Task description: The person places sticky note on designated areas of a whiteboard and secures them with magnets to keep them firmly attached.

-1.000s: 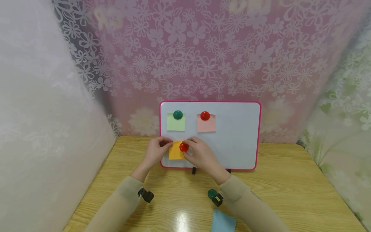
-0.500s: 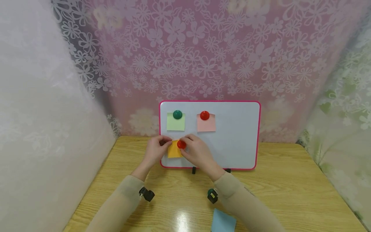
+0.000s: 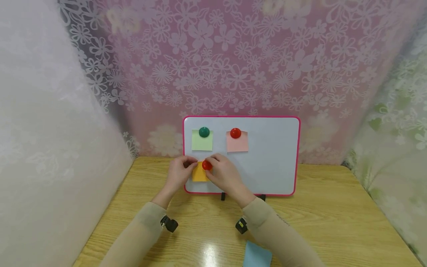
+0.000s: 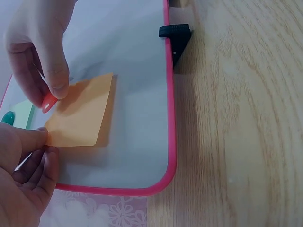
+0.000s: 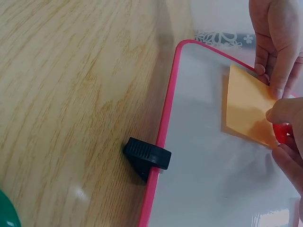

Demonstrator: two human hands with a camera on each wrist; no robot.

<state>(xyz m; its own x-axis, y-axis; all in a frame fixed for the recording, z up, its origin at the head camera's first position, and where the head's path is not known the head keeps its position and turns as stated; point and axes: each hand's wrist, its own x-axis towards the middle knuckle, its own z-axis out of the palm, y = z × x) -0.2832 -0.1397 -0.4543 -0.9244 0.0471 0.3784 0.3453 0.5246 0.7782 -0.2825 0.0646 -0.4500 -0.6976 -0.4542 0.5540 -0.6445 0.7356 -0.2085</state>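
Note:
An orange sticky note [image 3: 199,173] lies against the lower left of a whiteboard [image 3: 270,159] with a pink frame. My left hand [image 3: 178,174] pinches the note's upper left corner between thumb and fingers. With thumb and fingers, my right hand [image 3: 227,178] grips a round red magnet [image 3: 207,165] at the note's top edge. In the left wrist view the red magnet [image 4: 49,101] is tilted, and the note's lower edge stands off the board and casts a shadow. Whether the magnet touches the board cannot be told.
Higher on the board, a green magnet [image 3: 204,132] sits on a light green note [image 3: 202,142], and another red magnet [image 3: 235,133] on a pink note [image 3: 237,144]. A blue note [image 3: 257,255] lies on the wooden table. Black feet [image 5: 147,153] support the board. Another green magnet [image 5: 7,213] is on the table.
My right hand has moved the red magnet left and slightly up along the orange note, toward its top middle. The left hand has kept its pinch, and the note has shifted slightly left and up.

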